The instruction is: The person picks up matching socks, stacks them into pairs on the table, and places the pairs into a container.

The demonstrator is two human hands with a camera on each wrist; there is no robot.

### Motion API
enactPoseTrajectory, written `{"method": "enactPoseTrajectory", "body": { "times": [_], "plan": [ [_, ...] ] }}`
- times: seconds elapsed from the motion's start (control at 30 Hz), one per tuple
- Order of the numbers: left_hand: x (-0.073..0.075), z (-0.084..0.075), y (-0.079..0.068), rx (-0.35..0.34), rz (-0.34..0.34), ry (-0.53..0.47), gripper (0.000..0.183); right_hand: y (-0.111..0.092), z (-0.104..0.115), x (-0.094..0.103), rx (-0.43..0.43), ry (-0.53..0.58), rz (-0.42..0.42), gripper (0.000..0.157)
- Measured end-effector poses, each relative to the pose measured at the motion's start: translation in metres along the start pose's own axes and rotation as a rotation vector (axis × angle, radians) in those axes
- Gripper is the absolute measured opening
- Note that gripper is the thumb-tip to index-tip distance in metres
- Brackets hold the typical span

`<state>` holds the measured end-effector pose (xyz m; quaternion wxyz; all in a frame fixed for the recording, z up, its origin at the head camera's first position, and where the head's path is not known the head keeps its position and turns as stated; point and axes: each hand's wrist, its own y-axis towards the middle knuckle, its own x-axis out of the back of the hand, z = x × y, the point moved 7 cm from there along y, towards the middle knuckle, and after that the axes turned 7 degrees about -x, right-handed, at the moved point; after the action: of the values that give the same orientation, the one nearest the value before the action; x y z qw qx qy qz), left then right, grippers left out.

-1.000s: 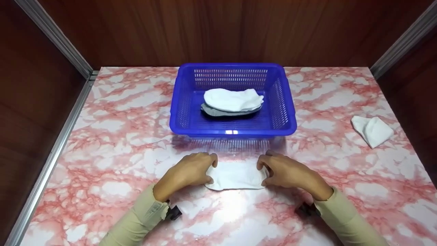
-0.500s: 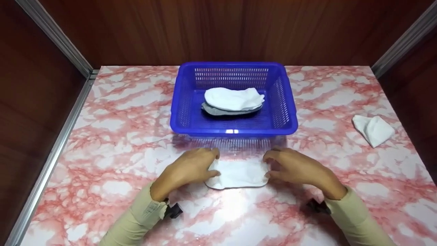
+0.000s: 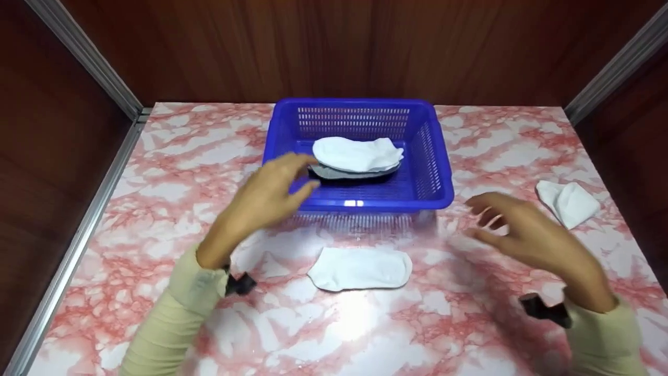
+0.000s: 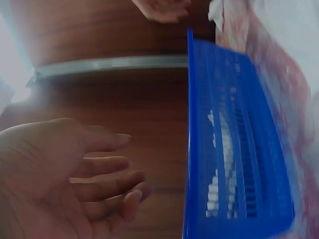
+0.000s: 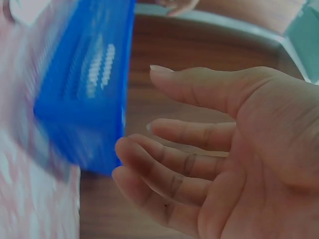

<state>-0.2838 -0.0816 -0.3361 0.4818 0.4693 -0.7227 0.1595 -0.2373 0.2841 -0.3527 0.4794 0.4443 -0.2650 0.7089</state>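
Note:
A white sock lies flat on the table, with neither hand touching it. My left hand hovers over the near left corner of the blue basket, holding nothing, its fingers relaxed and parted. To the right of the basket, my right hand is in the air with loosely bent fingers and an empty palm. Inside the basket a white sock lies on top of a grey one. A crumpled white sock rests at the right, just beyond the right hand.
The table has a red and white marbled top. Dark wood panels enclose it at the back and both sides, with metal edging along the left.
Both hands have let go of the flat white sock and moved apart. The left went up and left to the basket, the right up and right towards the crumpled sock.

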Motion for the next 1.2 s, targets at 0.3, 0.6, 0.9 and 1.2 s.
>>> {"method": "enactPoseTrajectory", "body": {
  "times": [0.3,0.6,0.9,1.2],
  "plan": [
    [0.022,0.047,0.027,0.039,-0.122,0.063,0.047,0.006,-0.053,0.035,-0.142,0.016,-0.150,0.046],
    [0.021,0.098,0.048,0.188,-0.219,0.004,0.059,0.014,-0.129,0.050,-0.368,0.045,-0.237,0.058],
    [-0.006,0.137,0.059,0.306,-0.215,-0.067,0.077,0.014,-0.202,0.041,-0.529,0.011,-0.198,0.063],
    [-0.026,0.144,0.066,0.390,-0.143,-0.115,0.087,-0.004,-0.241,0.030,-0.642,-0.042,-0.166,0.068]
  ]
}}
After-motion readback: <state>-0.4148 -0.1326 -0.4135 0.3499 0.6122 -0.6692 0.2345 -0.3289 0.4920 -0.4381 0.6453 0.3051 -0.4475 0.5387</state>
